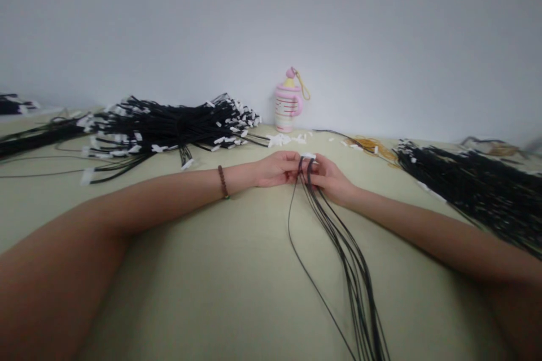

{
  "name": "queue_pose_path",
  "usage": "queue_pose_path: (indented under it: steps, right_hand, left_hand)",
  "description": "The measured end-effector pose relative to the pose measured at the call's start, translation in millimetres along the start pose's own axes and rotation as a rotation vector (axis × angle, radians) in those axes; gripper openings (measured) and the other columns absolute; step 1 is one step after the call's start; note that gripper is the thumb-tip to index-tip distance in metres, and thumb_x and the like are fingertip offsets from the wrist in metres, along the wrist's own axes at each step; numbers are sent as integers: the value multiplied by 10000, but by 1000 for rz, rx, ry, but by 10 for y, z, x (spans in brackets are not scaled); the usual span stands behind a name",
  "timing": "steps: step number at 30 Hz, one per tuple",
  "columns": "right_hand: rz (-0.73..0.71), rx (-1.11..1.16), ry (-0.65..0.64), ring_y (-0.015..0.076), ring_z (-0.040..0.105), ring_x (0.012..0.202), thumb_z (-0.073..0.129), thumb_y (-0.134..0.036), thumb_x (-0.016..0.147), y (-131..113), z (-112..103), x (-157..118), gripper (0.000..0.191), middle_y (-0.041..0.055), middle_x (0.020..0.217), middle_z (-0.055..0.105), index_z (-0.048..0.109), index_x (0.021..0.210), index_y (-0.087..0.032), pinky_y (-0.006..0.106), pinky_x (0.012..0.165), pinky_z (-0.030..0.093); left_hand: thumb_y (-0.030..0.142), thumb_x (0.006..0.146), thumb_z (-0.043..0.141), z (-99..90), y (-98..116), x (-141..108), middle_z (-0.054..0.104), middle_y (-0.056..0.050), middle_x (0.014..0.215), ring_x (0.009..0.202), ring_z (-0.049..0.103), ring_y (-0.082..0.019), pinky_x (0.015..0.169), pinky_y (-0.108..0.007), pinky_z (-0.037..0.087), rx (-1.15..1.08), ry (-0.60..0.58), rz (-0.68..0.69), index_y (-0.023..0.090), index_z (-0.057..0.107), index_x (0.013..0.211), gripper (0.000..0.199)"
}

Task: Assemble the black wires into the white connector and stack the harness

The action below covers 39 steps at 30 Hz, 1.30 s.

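The left hand [274, 170] and right hand [334, 181] are grasping a white connector [310, 155] between their fingertips, over the middle of the tabletop [212, 271]. Its black wires [359, 276] are trailing toward the viewer. A beaded bracelet [222, 181] is sitting behind the left hand. Beyond, a pink-and-white cup [283, 106] is standing near the wall [271, 17], while a black cable bundle [178, 123] is lying leftward.

Black wires [351, 259] leave the picture at five o'clock, a wire pile [478, 186] at three. Left hand [277, 169] and right hand [334, 181] partly hide the white plug [310, 155], its details too small to tell.
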State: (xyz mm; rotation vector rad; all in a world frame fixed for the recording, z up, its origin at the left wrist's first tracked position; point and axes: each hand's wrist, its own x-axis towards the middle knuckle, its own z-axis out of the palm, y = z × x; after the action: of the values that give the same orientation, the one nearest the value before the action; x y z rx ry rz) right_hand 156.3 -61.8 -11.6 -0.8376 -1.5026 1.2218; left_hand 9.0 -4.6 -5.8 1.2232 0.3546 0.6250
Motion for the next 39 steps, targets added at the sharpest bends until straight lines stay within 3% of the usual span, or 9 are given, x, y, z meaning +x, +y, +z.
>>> queue_pose_path:
  steps: [4, 11, 17, 19, 22, 27, 31, 36, 39]
  right_hand:
    - [57, -150, -173, 103, 567, 730, 697, -201, 585, -7, -27, 18, 322, -1, 759, 595, 525, 845, -120, 240, 714, 438]
    - [60, -371, -352, 117, 568, 661, 682, -282, 624, -61, -57, -28, 220, 22, 692, 615, 606, 703, -91, 267, 695, 453]
    - [143, -261, -431, 156, 605, 754, 696, -305, 613, -158, 50, -107, 257, 81, 778, 648, 590, 695, -85, 285, 719, 470]
    - [167, -250, -452, 149, 604, 747, 697, -307, 612, -172, 59, -116, 262, 82, 787, 648, 593, 705, -85, 270, 703, 469]
    - [171, -277, -493, 137, 595, 731, 690, -308, 620, -169, 49, -120, 256, 74, 790, 645, 604, 714, -86, 250, 681, 460]
    - [211, -289, -489, 117, 569, 670, 687, -260, 612, -157, 58, -123, 202, 40, 700, 620, 602, 681, -90, 237, 641, 447]
    - [258, -329, -443, 87, 527, 594, 696, -248, 587, -174, 87, -119, 205, 15, 636, 589, 600, 669, -86, 214, 589, 426]
    - [276, -392, -405, 67, 474, 534, 685, -283, 602, -206, 114, -121, 232, -6, 583, 543, 594, 682, -86, 189, 506, 380]
    - [299, -405, -383, 58, 445, 503, 689, -305, 599, -211, 125, -127, 252, -19, 556, 519, 590, 685, -90, 179, 470, 356]
  left_hand:
    - [175, 672, 641, 0, -13, 6, 475, 21, 560, 462, 408, -36, 439, -157, 281, 54, -39, 20, 115, 475, 640, 180]
    - [282, 713, 598, 129, 131, 13, 494, 1, 646, 549, 447, -64, 472, -180, 327, 100, 4, 57, 107, 550, 731, 183]
    - [252, 746, 576, 402, 634, -78, 492, 2, 668, 579, 470, -58, 514, -174, 345, 208, 65, 267, 107, 543, 714, 152]
    - [221, 796, 511, 481, 857, -152, 464, 14, 645, 546, 456, -43, 510, -169, 335, 244, 130, 373, 114, 535, 713, 138]
    - [200, 808, 500, 507, 1161, -266, 436, 13, 632, 533, 425, -46, 499, -183, 331, 256, 114, 552, 121, 526, 707, 131]
    - [174, 798, 492, 372, 1484, -371, 401, 19, 604, 503, 346, -43, 457, -175, 310, 213, 117, 752, 143, 533, 675, 133]
    - [144, 808, 452, 318, 1583, -397, 373, 25, 577, 489, 324, -37, 429, -160, 270, 237, 91, 749, 148, 516, 656, 165]
    - [145, 783, 497, 346, 1634, -434, 384, 32, 558, 460, 324, -31, 415, -177, 231, 225, 189, 742, 141, 476, 640, 144]
    - [117, 770, 484, 328, 1664, -448, 373, 32, 556, 462, 331, -32, 417, -178, 209, 216, 183, 718, 131, 483, 650, 121]
